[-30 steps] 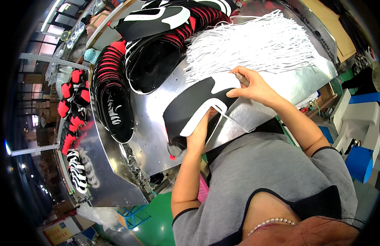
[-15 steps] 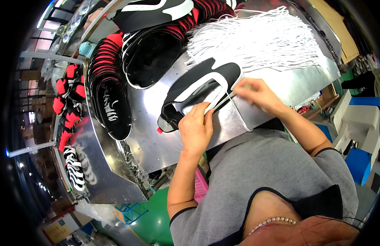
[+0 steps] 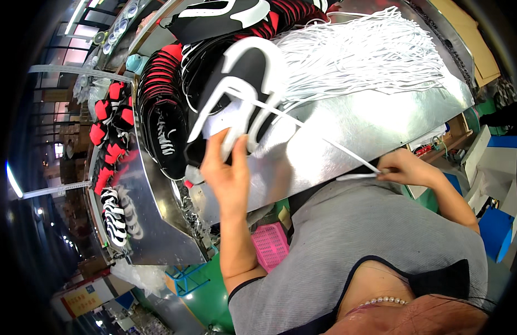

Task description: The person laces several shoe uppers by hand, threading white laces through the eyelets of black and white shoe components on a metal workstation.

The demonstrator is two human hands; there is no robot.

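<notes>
My left hand [image 3: 229,173] grips a black and white shoe upper [image 3: 250,68] by its near edge, thumb and fingers closed on it. The upper is raised and tilted above the metal table, slightly blurred. A white shoelace [image 3: 331,144] runs taut from the upper down to the right. Beside the table's near edge, my right hand [image 3: 406,167] pinches that lace, and a short end of it sticks out to the left of the fingers.
A thick spread of white laces [image 3: 364,53] covers the back of the metal table [image 3: 325,123]. Nested red and black uppers [image 3: 161,84] stand at the left and back. More red-black pieces [image 3: 110,151] lie farther left. A pink basket [image 3: 271,245] sits below the table.
My left hand has lifted the upper off the table and moved it left. My right hand has drawn the lace away to the right and down, pulling it straight.
</notes>
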